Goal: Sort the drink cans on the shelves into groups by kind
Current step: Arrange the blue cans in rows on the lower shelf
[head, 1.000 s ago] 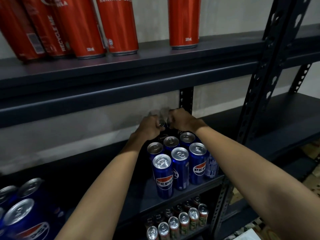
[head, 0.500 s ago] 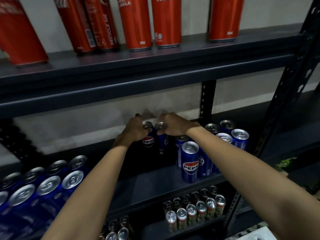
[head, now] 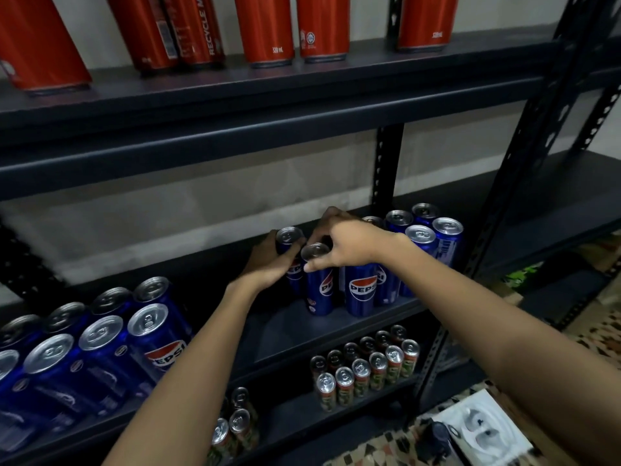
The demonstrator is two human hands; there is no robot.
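A person's left hand [head: 268, 264] wrapped around the body of one blue Pepsi can [head: 289, 245] on the middle shelf [head: 336, 331], while the right hand [head: 349, 245] pinched the rim of a second Pepsi can [head: 319, 280] from above, fingers curled over its top; both cans stood upright, touching or nearly so, just left of a small cluster of Pepsi cans [head: 413, 257] at the shelf's right end; a larger Pepsi group [head: 100, 348] sat well apart at the left, so the pair looked bound for one blue group; red cans [head: 268, 28] lined the top shelf [head: 302, 95], one reading "RECYCLE ME", another "320 mL"; slimmer green-and-red cans [head: 366, 368] filled the shelf below, their labels too small to read.
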